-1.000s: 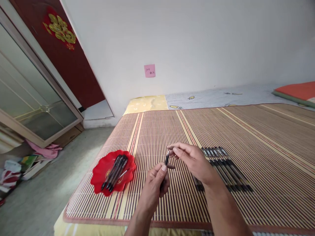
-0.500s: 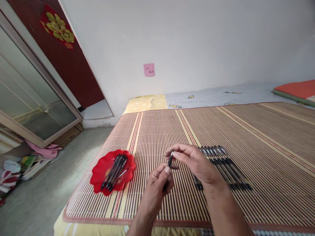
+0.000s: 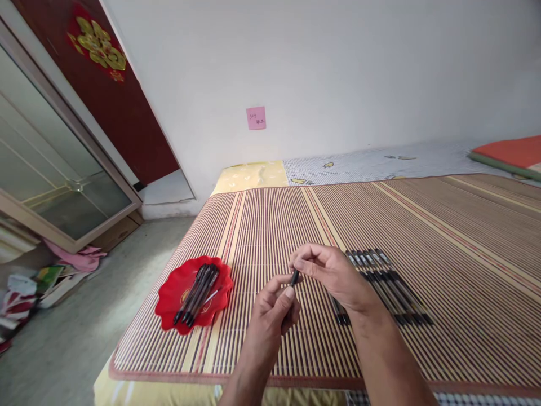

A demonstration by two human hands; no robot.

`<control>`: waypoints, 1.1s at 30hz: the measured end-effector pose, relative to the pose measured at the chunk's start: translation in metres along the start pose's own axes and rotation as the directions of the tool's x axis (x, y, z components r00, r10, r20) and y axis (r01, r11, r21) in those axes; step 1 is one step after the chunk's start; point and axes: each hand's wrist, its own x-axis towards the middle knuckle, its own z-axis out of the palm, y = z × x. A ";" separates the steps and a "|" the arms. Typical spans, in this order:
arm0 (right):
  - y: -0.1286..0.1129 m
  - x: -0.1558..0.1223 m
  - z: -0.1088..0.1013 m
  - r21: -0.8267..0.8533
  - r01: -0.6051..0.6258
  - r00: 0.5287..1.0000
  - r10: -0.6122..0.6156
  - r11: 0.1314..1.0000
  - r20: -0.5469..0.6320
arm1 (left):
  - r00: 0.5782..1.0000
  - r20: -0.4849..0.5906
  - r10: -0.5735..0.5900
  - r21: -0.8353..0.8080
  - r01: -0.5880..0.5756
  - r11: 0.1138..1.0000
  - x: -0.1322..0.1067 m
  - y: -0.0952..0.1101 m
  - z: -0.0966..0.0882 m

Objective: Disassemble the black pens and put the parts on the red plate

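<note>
Between my hands is a black pen (image 3: 295, 277), tilted, with only a short dark length showing. My left hand (image 3: 276, 307) is closed around its lower part, thumb pressed against it, and hides the rest. The thumb and fingers of my right hand (image 3: 329, 273) pinch the pen's upper end and cover its tip. Left of my hands, a red scalloped plate (image 3: 167, 307) holds several black pens (image 3: 198, 294) and a thin white-tipped piece (image 3: 211, 296). Beside and partly behind my right hand, a row of black pens (image 3: 391, 290) lies side by side on the mat.
A striped bamboo mat (image 3: 270, 225) covers the bed. Folded orange and green cloth (image 3: 511, 153) lies at the far right. A pink note (image 3: 256, 118) sticks to the white wall. On the left are a glass-panelled door (image 3: 54, 152) and clutter on the floor.
My right fingers have closed over the pen's upper end, hiding the silvery tip that showed before. My left hand keeps its hold, nearly unmoved.
</note>
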 end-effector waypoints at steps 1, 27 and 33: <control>0.001 0.000 0.001 -0.002 0.000 1.000 -0.001 1.000 -0.015 | 1.000 0.004 0.006 -0.001 -0.006 1.000 0.000 -0.001 0.000; -0.005 -0.003 -0.002 -0.049 0.024 0.998 -0.022 0.999 0.057 | 1.000 -0.002 -0.022 -0.220 0.021 0.975 -0.001 0.001 0.009; -0.001 -0.001 0.000 -0.002 -0.014 1.000 0.014 1.000 -0.017 | 1.000 0.002 -0.028 -0.215 0.028 0.976 0.000 0.001 0.010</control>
